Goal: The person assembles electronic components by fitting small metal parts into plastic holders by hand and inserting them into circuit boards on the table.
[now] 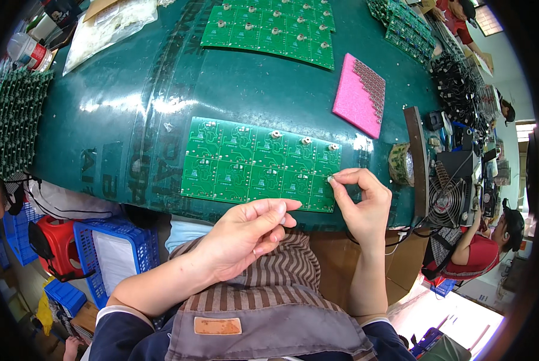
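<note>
A green circuit board panel (233, 171) lies flat on the table in front of me. Three small round silver components (306, 141) stand along its far row, toward the right. My right hand (365, 201) pinches a small silver component (331, 178) between thumb and forefinger, at the panel's right edge over the near row. By the panel's near edge, my left hand (245, 231) is closed with its fingers curled. Something small and pale shows at its fingertips, too little to make out. Right of the panel, a pink foam block (350, 99) holds rows of similar components.
Beyond lies a stack of green panels (269, 36) fitted with components. More boards are piled at the far left (13, 123) and far right. A plastic bag (110, 30) lies back left. A brown bar (415, 162) edges the table's right side, near a fan (447, 201).
</note>
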A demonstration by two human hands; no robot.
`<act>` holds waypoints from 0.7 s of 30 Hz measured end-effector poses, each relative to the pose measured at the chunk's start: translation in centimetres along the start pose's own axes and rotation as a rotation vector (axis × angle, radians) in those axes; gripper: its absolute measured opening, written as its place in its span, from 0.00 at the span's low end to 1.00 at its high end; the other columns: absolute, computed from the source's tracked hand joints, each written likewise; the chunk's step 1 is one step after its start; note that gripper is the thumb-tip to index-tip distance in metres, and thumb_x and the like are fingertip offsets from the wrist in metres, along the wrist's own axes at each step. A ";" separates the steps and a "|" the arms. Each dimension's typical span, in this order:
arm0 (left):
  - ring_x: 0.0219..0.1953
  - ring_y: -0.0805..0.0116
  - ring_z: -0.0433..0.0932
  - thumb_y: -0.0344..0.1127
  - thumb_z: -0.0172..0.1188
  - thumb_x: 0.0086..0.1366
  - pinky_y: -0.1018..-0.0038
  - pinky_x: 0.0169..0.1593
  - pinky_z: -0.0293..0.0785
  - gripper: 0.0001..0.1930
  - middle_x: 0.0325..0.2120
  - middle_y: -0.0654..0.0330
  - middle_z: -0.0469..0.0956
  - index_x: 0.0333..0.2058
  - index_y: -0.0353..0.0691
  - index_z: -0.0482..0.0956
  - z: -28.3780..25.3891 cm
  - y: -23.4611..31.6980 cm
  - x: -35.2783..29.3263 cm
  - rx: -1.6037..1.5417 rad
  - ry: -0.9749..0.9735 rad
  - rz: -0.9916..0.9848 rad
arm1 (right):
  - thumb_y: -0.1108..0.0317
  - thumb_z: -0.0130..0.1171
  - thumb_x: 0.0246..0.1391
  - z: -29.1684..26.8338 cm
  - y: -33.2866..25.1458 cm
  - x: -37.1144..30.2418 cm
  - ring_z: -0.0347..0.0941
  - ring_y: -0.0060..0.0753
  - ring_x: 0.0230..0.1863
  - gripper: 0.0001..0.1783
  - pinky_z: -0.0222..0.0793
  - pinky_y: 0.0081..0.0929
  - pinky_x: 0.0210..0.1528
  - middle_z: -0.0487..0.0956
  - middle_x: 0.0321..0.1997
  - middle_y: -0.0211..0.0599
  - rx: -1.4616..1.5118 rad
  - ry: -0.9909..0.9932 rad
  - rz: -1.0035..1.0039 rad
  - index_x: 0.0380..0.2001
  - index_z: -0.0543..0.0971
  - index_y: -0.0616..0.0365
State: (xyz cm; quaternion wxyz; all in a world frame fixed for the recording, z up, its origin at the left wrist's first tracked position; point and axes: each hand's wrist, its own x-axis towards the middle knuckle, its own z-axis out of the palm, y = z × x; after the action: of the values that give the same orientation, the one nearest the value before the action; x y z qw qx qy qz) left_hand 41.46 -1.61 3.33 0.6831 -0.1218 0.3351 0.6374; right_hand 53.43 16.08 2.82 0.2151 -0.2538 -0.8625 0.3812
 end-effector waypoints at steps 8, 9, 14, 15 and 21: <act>0.19 0.84 0.60 0.43 0.49 0.66 0.87 0.20 0.56 0.16 0.29 0.62 0.70 0.39 0.34 0.71 -0.7 0.1 0.0 0.033 -0.022 0.039 | 0.80 0.60 0.40 0.2 -1.1 0.7 0.75 0.28 0.27 0.05 0.69 0.21 0.32 0.77 0.25 0.39 -0.074 0.016 0.074 0.25 0.76 0.65; 0.19 0.84 0.59 0.44 0.49 0.65 0.87 0.20 0.56 0.16 0.29 0.62 0.70 0.38 0.34 0.71 -0.8 0.2 0.1 0.023 -0.021 0.044 | 0.80 0.59 0.40 0.2 -1.2 0.8 0.75 0.28 0.27 0.05 0.69 0.21 0.32 0.77 0.25 0.39 -0.069 0.008 0.099 0.25 0.76 0.65; 0.19 0.83 0.58 0.45 0.49 0.65 0.87 0.19 0.55 0.16 0.27 0.62 0.69 0.38 0.35 0.70 -1.1 0.2 0.0 -0.014 0.005 0.057 | 0.80 0.59 0.40 0.2 -1.2 0.9 0.75 0.28 0.27 0.05 0.69 0.21 0.32 0.77 0.25 0.39 -0.090 -0.011 0.134 0.26 0.77 0.65; 0.19 0.83 0.58 0.45 0.47 0.66 0.87 0.19 0.54 0.15 0.26 0.63 0.69 0.36 0.36 0.70 -1.1 0.3 -0.1 -0.014 0.014 0.052 | 0.80 0.59 0.41 0.2 -1.1 0.8 0.75 0.28 0.27 0.05 0.69 0.21 0.32 0.77 0.25 0.39 -0.069 -0.009 0.152 0.26 0.77 0.66; 0.18 0.82 0.57 0.46 0.45 0.66 0.87 0.18 0.52 0.16 0.24 0.65 0.68 0.34 0.39 0.70 -1.4 0.4 -0.4 -0.035 0.011 0.063 | 0.80 0.59 0.41 0.3 -1.9 0.9 0.75 0.29 0.27 0.05 0.69 0.22 0.33 0.77 0.25 0.39 -0.155 -0.015 0.132 0.25 0.76 0.66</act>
State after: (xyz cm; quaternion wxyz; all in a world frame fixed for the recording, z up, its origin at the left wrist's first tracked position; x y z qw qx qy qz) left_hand 40.70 -2.71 2.59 0.6586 -0.1264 0.3313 0.6638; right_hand 52.03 15.34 4.19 0.1628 -0.3234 -0.8723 0.3285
